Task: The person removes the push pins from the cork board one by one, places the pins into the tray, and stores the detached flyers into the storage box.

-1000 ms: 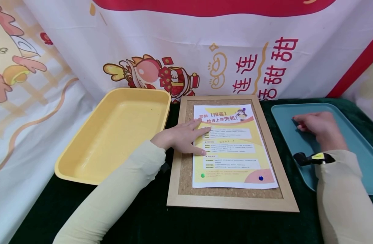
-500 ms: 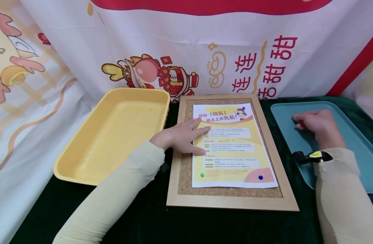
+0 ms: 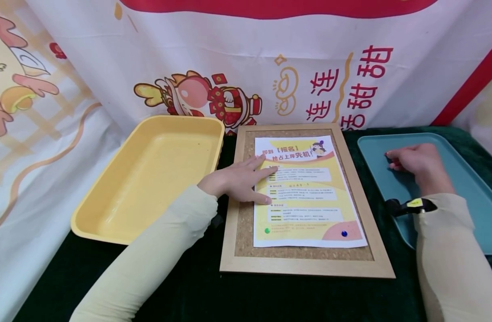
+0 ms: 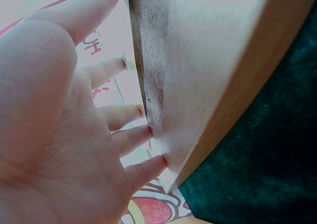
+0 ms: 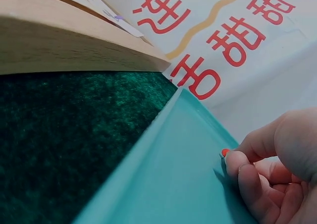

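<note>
A printed yellow-and-white flyer point(image 3: 302, 214) lies on a wood-framed cork board point(image 3: 241, 237). Its lower corners carry a green push pin point(image 3: 267, 230) on the left and a blue push pin point(image 3: 344, 233) on the right. With fingers spread, my left hand point(image 3: 241, 180) rests on the flyer's left edge; in the left wrist view its fingertips point(image 4: 131, 111) meet the paper. Over the teal tray point(image 3: 471, 197), my right hand point(image 3: 416, 163) pinches a red push pin point(image 5: 225, 152) between thumb and forefinger, the other fingers curled in.
A deep yellow tray point(image 3: 149, 174) sits left of the board, partly behind the left arm. Dark green cloth point(image 3: 197, 286) covers the table. A white printed curtain point(image 3: 237, 49) hangs along the back, close behind the trays and board.
</note>
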`<state>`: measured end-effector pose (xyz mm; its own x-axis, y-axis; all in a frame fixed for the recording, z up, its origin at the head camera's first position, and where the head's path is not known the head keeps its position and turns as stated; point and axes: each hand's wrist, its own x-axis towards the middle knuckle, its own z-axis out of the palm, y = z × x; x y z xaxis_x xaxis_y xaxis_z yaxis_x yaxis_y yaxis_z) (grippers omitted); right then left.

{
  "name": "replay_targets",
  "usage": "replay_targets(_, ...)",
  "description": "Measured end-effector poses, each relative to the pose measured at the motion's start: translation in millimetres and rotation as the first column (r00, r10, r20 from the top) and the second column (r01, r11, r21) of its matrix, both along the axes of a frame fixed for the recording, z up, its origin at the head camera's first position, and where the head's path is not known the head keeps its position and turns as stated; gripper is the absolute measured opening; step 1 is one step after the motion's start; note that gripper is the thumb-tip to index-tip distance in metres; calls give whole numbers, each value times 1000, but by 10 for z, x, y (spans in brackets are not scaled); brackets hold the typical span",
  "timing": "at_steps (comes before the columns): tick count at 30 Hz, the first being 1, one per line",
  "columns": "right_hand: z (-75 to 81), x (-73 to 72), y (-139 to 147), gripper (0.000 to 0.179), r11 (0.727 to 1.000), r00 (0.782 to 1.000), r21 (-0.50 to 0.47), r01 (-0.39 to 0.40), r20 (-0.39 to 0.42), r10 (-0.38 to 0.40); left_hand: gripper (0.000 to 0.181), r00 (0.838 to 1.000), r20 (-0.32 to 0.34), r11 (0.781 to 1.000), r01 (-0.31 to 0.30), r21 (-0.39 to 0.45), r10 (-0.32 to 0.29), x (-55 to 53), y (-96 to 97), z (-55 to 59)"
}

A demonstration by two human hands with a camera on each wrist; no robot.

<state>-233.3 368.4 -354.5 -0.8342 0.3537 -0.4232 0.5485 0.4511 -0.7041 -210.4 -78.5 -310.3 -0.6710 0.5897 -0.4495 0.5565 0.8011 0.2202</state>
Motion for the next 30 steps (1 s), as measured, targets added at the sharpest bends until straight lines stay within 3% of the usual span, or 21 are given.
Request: replay_targets(30, 40, -51, -37, 55, 1000, 999, 6, 19, 39, -19, 92, 1000, -8, 1000, 6, -4, -6, 0, -2, 0)
